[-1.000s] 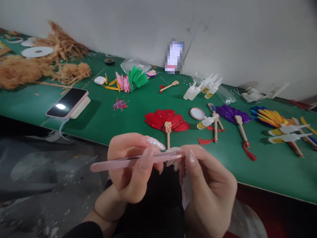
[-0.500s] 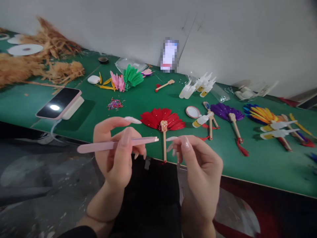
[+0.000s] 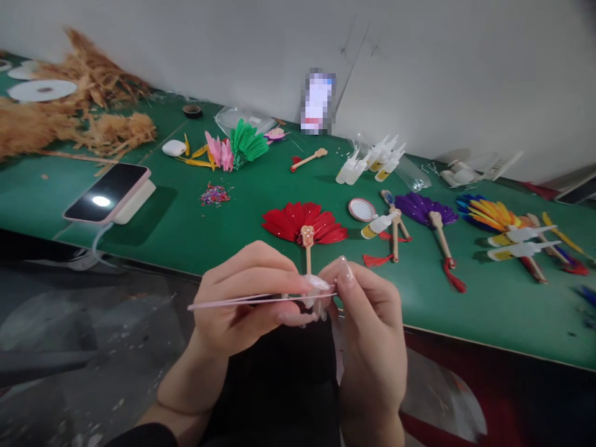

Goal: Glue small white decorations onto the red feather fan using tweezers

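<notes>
Pink tweezers lie sideways in my left hand, pinched between thumb and fingers, their tips pointing right. Those tips meet the closed fingertips of my right hand, where something too small to make out may be held. Just beyond both hands, a red feather fan lies on the green table. White bits dot its feathers, and small decorations sit at the head of its wooden handle. My fingers hide the handle's lower end.
A glue bottle and a round white dish lie right of the fan, near a purple feather fan. Several glue bottles stand farther back. Left are colourful bits, green feathers and a phone.
My left hand has moved right and turned the tweezers edge-on, bringing their tips to my right fingertips. Before, a small gap separated them. The fan has stayed in place.
</notes>
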A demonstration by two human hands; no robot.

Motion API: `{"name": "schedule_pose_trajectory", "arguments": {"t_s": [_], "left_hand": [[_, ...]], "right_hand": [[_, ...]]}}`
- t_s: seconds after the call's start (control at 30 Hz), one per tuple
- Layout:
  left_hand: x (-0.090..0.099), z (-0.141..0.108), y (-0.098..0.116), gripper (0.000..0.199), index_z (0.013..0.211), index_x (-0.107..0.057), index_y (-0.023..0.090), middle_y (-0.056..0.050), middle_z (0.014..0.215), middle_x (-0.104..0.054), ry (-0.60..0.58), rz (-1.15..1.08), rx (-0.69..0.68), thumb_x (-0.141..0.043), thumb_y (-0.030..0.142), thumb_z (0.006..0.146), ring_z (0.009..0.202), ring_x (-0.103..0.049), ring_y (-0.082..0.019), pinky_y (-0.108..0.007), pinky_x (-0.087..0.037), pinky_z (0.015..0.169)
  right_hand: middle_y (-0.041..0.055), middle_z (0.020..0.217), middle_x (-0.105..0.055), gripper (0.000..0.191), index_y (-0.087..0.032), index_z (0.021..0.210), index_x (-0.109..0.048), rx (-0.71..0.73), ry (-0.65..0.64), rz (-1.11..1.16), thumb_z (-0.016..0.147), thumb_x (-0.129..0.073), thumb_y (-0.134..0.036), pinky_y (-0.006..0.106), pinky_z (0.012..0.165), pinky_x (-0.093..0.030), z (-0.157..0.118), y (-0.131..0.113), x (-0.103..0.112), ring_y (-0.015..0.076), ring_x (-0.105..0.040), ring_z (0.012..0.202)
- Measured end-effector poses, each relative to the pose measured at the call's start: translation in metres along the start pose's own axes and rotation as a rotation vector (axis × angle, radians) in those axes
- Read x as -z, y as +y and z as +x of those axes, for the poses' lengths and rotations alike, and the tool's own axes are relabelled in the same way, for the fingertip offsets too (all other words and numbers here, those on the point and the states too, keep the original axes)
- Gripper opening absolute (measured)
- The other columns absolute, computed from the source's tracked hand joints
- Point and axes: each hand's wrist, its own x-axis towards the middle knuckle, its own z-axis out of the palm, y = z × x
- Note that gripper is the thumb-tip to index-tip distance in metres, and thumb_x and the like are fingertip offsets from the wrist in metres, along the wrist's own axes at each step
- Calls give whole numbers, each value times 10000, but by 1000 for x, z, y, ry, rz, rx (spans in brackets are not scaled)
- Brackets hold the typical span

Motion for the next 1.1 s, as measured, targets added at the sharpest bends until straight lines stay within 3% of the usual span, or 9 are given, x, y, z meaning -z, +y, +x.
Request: {"name": "schedule_pose_trajectory", "arguments": {"t_s": [0.17,0.5,0.87,1.1], "left_hand": [[-4,3,0,168,927,-741,197,-52,772,-702,8,27,-96,-633,324,909,658,-623,-155,-267,-511,543],[-5,-2,-1,144,918,-752,203,-54,729,-697,10,77,-152,-659,310,895,600,-617,-148,-264,-497,511],[-9,-1,-5,126,963,-731,173,-37,666,-667,-47,-42,-135,-645,243,903,630,-630,-149,-263,-528,567],[-14,0,-5,183,887,-716,209,-19,618,-634,-8,-57,-68,-577,316,940,565,-589,-147,-275,-509,515]], "right_hand": [[-20,688,-645,225,-276,784,-748,-8,-42,19,945,-598,-322,219,597,-441,0,0,2,89,-573,663],[-61,704,-693,222,-428,935,-758,19,-97,76,952,-592,-282,205,621,-457,-1,4,6,75,-594,653],[-40,604,-626,274,-237,697,-732,-131,-73,77,927,-622,-335,188,554,-431,3,2,6,63,-539,578],[-6,647,-653,306,-234,705,-726,-136,-87,68,920,-601,-412,239,567,-431,2,-1,5,108,-548,594]]}}
